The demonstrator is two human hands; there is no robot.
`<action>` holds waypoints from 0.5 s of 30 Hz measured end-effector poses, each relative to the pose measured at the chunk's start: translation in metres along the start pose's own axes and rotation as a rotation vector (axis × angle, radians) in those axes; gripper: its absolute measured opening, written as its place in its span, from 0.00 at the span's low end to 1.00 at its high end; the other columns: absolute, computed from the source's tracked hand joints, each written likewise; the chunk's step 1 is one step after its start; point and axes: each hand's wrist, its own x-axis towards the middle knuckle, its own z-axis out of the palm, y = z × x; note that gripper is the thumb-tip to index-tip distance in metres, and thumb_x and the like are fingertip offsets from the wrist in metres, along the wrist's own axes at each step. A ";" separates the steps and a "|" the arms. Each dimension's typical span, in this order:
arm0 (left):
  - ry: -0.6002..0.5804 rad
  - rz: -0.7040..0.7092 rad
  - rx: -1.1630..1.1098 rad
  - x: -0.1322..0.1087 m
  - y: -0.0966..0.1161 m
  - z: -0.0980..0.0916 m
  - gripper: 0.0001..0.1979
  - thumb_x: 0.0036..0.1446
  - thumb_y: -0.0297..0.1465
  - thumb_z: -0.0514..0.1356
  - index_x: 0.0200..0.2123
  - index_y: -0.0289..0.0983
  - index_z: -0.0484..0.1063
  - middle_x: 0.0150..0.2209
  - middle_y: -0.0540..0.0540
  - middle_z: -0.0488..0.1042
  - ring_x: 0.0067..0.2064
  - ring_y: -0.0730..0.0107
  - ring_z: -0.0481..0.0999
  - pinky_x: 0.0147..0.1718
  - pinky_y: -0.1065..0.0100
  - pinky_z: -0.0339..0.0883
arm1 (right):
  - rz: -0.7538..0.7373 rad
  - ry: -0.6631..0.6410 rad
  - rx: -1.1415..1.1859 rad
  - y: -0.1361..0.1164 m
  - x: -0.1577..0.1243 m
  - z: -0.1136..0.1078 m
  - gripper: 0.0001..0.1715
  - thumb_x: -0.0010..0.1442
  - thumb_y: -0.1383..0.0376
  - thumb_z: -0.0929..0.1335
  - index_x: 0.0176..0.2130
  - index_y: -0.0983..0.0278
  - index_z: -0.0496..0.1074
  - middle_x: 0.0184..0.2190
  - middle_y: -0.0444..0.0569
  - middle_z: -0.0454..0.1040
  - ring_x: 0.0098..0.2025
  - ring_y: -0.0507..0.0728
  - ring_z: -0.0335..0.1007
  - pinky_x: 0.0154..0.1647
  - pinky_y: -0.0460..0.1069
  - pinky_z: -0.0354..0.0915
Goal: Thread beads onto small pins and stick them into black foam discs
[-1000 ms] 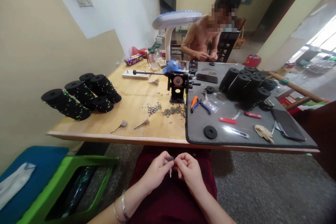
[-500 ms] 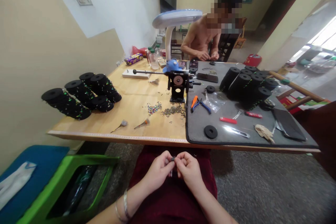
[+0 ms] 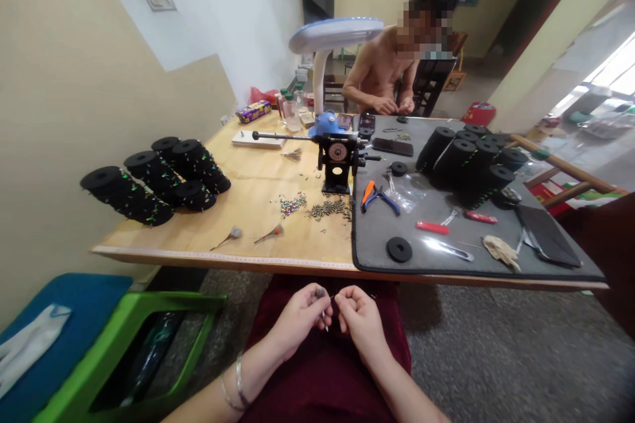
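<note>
Over the dark red cloth on my lap (image 3: 327,370), my left hand (image 3: 300,314) is closed around a slim object with a dark rounded top (image 3: 320,293); a pale thin tip sticks out below the fingers. My right hand (image 3: 361,317) is closed in a pinch just beside it, with a small gap between the hands. A tiny dark thing shows at its fingertips, too small to name. In front of the hands is the table edge, with loose small metal pieces (image 3: 327,209) and multicoloured beads (image 3: 292,205) lying on the wood.
A black hand-cranked device (image 3: 337,165) and a lamp (image 3: 320,79) stand mid-table. Black foam spools (image 3: 149,172) are stacked left, more (image 3: 456,155) right. Pliers (image 3: 381,199) and a foam disc (image 3: 399,249) lie on the grey mat (image 3: 372,238). Another person (image 3: 381,79) sits opposite, hands together.
My hands have drawn slightly apart from where they met at the fingertips. The slim object in my left hand now shows more clearly.
</note>
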 end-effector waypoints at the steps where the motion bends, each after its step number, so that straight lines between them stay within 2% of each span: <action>1: 0.013 0.014 0.014 0.001 0.000 0.000 0.11 0.51 0.36 0.61 0.28 0.35 0.64 0.23 0.52 0.70 0.22 0.76 0.69 0.22 0.74 0.60 | 0.005 0.005 -0.007 0.000 -0.001 0.000 0.21 0.50 0.49 0.70 0.27 0.64 0.64 0.09 0.35 0.61 0.12 0.45 0.49 0.15 0.42 0.45; 15: 0.051 0.115 0.067 0.005 -0.003 -0.005 0.11 0.53 0.37 0.60 0.28 0.36 0.64 0.23 0.53 0.69 0.22 0.76 0.69 0.22 0.73 0.60 | 0.067 -0.096 -0.001 -0.002 -0.009 0.002 0.21 0.50 0.50 0.69 0.25 0.64 0.63 0.08 0.34 0.59 0.10 0.45 0.47 0.14 0.42 0.42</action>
